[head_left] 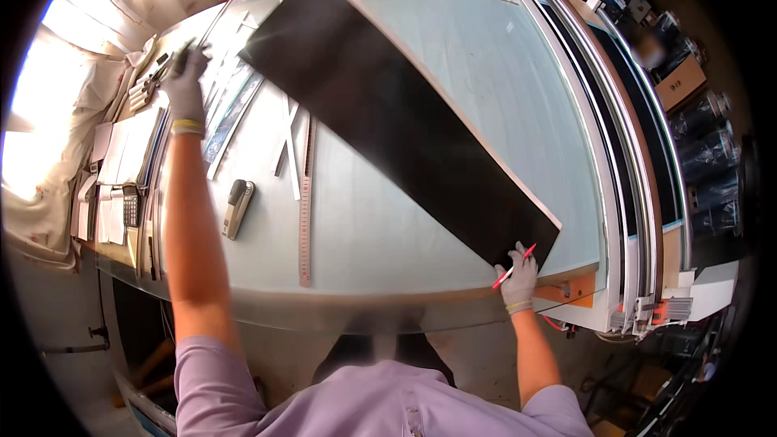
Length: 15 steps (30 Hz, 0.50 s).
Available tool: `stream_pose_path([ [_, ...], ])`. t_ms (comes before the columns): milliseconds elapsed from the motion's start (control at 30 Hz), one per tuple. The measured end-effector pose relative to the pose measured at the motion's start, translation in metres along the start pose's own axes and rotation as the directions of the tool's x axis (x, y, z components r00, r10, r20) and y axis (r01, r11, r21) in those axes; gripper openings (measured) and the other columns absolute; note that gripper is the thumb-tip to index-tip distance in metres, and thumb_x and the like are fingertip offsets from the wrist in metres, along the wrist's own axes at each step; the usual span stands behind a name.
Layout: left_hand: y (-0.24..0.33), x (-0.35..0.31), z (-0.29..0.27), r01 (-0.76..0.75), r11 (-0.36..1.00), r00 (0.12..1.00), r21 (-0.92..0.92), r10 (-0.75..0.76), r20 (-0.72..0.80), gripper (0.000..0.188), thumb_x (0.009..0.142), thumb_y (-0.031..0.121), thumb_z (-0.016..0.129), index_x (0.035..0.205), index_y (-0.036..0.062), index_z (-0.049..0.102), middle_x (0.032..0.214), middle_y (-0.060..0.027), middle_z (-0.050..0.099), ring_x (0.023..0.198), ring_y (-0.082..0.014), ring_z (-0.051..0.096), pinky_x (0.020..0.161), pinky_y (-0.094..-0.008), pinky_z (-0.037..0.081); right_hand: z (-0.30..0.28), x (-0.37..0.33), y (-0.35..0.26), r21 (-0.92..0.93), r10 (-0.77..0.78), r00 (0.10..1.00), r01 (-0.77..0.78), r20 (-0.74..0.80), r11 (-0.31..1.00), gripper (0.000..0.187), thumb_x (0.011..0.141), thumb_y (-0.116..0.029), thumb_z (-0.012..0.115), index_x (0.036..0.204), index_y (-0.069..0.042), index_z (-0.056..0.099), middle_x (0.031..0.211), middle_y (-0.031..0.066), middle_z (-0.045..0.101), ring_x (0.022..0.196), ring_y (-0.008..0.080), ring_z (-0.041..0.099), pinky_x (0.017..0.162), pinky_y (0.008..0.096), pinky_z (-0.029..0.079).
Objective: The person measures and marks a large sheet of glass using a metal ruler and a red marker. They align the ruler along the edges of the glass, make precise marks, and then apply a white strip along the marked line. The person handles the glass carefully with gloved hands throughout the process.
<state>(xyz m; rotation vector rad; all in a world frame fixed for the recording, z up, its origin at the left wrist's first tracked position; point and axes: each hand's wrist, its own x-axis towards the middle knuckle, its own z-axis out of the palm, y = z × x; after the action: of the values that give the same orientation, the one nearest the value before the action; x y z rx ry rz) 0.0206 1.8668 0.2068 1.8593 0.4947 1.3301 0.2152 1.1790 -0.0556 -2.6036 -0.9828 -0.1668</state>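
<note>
A long black panel (388, 109) lies diagonally across a pale glass-topped table (502, 73), from the far centre to the near right. My right hand (518, 277), in a grey glove, grips the panel's near corner and also holds a red pen (512, 267). My left hand (185, 81), gloved too, reaches far out to the left. It touches a cluster of hand tools (150, 85) at the table's far left edge; whether it grips one I cannot tell.
A long metal ruler (305, 210) and several thin strips (289, 150) lie left of the panel. A staple gun (237, 207) sits near the ruler. A calculator (130, 205) and papers (129, 146) line the left edge. Metal frames (623, 137) stack along the right.
</note>
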Motion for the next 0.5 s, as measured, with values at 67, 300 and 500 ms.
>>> stream_pose_path([
  [67,-0.034,-0.082,0.039,0.096,0.881,0.991,0.464,-0.128,0.039,0.032,0.103,0.031,0.058,0.113,0.0056,0.074,0.105,-0.0155,0.076,0.098,-0.0246,0.072,0.086,-0.0341,0.054,0.009,-0.01,-0.014,-0.028,-0.004,1.0,0.003,-0.026,1.0,0.05,0.072,-0.022,0.083,0.115,-0.006,0.063,0.138,0.0191,0.061,0.117,0.0406,0.057,0.097,0.0529,0.045],
  [300,0.002,-0.38,0.063,0.168,0.315,0.842,0.934,-0.538,0.03,0.04,0.085,0.022,0.077,0.122,0.0121,0.065,0.118,-0.0156,0.061,0.107,-0.0372,0.06,0.091,-0.0469,0.051,0.037,-0.002,-0.105,0.138,-0.354,0.935,0.353,-0.017,0.925,0.043,0.072,-0.02,0.077,0.111,-0.005,0.065,0.132,0.0199,0.063,0.113,0.0404,0.06,0.099,0.0513,0.047],
  [500,0.024,-0.431,0.01,0.215,0.394,0.809,0.894,-0.584,0.063,0.036,0.089,0.016,0.072,0.124,0.0126,0.064,0.114,-0.0156,0.061,0.102,-0.0389,0.06,0.092,-0.0475,0.05,0.069,0.054,-0.14,0.478,-0.267,0.952,0.306,-0.15,0.823,0.035,0.077,-0.011,0.072,0.11,-0.003,0.064,0.132,0.0212,0.062,0.123,0.0417,0.057,0.108,0.0513,0.044],
])
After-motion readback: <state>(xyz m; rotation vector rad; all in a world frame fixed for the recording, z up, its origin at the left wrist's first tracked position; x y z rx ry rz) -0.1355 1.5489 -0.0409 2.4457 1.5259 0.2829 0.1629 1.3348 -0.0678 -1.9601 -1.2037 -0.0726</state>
